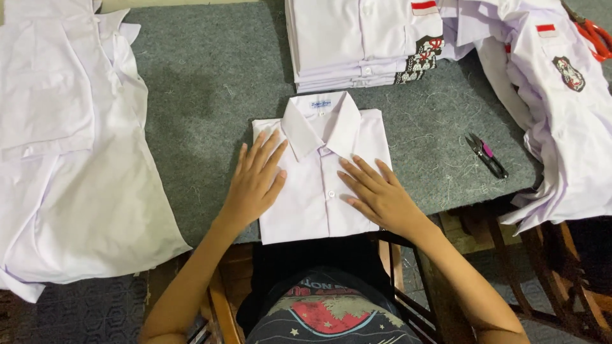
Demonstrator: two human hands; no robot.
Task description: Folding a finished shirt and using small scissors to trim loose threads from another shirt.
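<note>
The folded shirt [322, 172] lies on the desk [210, 76] at its near edge, long axis running away from the person, collar at the far end. Left hand [255, 181] and right hand [379, 191] press flat on it, fingers spread, each grip open, clasping nothing.

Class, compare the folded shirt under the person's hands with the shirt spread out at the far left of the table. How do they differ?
The folded shirt is a compact rectangle, collar up and buttoned; the spread shirt lies open and loose, hanging over the table edge. The left hand and right hand press flat on the folded shirt; nothing touches the spread shirt. Both are white.
</note>
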